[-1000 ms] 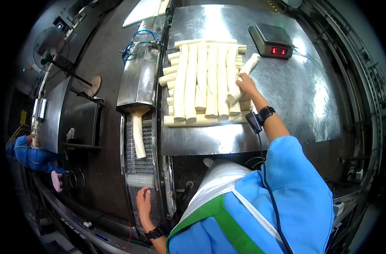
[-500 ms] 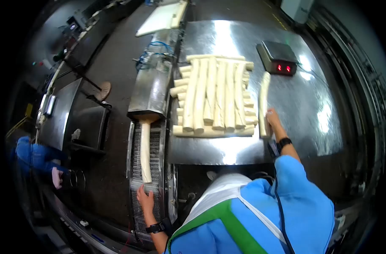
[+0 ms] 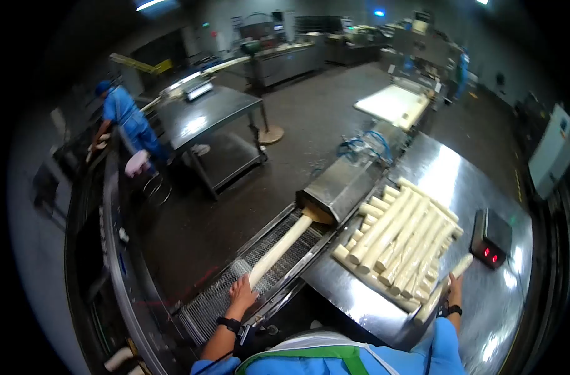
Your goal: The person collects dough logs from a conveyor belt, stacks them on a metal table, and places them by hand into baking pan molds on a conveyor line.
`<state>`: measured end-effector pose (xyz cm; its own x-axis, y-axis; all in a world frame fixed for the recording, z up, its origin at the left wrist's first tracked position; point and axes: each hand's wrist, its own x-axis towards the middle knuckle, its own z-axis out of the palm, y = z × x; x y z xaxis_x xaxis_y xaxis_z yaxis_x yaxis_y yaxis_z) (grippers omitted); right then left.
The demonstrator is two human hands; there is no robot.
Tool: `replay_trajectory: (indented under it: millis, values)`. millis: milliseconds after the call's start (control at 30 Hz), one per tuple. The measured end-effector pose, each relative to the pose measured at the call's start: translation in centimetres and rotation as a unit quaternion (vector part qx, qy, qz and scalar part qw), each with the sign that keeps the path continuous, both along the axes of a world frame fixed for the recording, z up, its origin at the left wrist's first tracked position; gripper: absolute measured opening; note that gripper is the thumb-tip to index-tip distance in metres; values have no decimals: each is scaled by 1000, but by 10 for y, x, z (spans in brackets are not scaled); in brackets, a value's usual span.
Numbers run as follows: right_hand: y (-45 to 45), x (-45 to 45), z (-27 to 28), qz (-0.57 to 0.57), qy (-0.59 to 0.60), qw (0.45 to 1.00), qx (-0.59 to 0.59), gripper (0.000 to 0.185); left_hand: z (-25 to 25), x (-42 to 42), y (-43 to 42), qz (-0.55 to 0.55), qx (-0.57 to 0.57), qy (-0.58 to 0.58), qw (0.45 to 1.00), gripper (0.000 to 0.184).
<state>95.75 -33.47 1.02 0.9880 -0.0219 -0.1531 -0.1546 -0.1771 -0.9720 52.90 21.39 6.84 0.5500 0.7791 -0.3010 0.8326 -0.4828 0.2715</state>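
A long pale dough roll (image 3: 278,251) lies along the mesh conveyor, its far end inside the mouth of a metal housing. My left hand (image 3: 242,296) is at its near end, the fingers curled against it. On the steel table, my right hand (image 3: 455,291) grips the side of a single dough roll (image 3: 436,301), some of its fingers hidden. That roll lies along the right edge of a stack of dough rolls (image 3: 400,240), where several lie side by side over others set crosswise.
A scale with red digits (image 3: 491,240) stands on the steel table (image 3: 335,294), right of the stack. The metal housing (image 3: 344,184) straddles the conveyor (image 3: 219,306). Another steel table (image 3: 219,112) stands to the left. A person in blue (image 3: 130,119) bends over a line at far left.
The view has swung up and left, bringing the far room and the other person into sight. My left hand has gone from just short of the conveyor roll to its end.
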Motion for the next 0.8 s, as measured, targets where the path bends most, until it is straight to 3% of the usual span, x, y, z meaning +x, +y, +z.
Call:
replay_trajectory:
  millis: [33, 67, 133, 167, 200, 267, 367, 467, 500, 533, 567, 600, 633, 667, 733, 767, 800]
  values:
    - [-6, 15, -22, -33, 17, 994, -101, 65, 1, -4, -1, -7, 4, -5, 1000, 71]
    - [-12, 32, -43, -56, 74, 993, -79, 69, 4, -9, -4, -11, 9, -8, 1000, 69]
    - [49, -8, 47, 21, 169, 982, -79, 80, 9, -19, -9, 22, 28, -15, 999, 64]
    - [34, 13, 4, 72, 68, 994, -37, 80, 1, -24, -7, 18, 47, -24, 998, 61]
    - [40, 29, -5, 90, 84, 987, -103, 79, -6, -28, -6, 14, 65, -32, 997, 59]
    - [82, 11, 33, 84, 58, 981, -164, 72, -6, -37, -8, 36, 77, -33, 996, 56]
    - [106, 47, 3, 86, -4, 957, -276, 59, -12, -52, -8, 47, 105, -41, 993, 52]
    - [105, 69, -19, 32, -100, 900, -422, 45, -15, -64, -11, 58, 134, -49, 988, 47]
    - [131, 58, 4, 94, -105, 865, -482, 43, -16, -68, -11, 57, 152, -48, 986, 44]
    - [139, 61, -3, 116, -100, 882, -446, 48, -17, -70, -8, 71, 153, -41, 985, 41]
    - [149, 69, -31, 72, -233, 790, -563, 52, -17, -73, -6, 78, 149, -27, 985, 41]
    - [178, 65, -40, 41, -265, 772, -576, 54, -14, -74, -4, 75, 142, -12, 987, 42]
    - [214, 29, 2, 91, -236, 864, -436, 50, -6, -74, -2, 74, 127, -16, 989, 43]
    - [238, 18, 12, 163, -302, 779, -526, 44, 0, -75, -3, 67, 109, -20, 992, 45]
    - [292, -13, 26, 184, -273, 841, -429, 41, -5, -82, 3, 48, 97, -21, 994, 50]
    - [319, -22, 31, 193, -197, 851, -446, 44, -3, -82, 5, 44, 82, 1, 996, 51]
    - [340, -44, 40, 226, -222, 822, -473, 46, -2, -85, 4, 47, 73, 23, 996, 53]
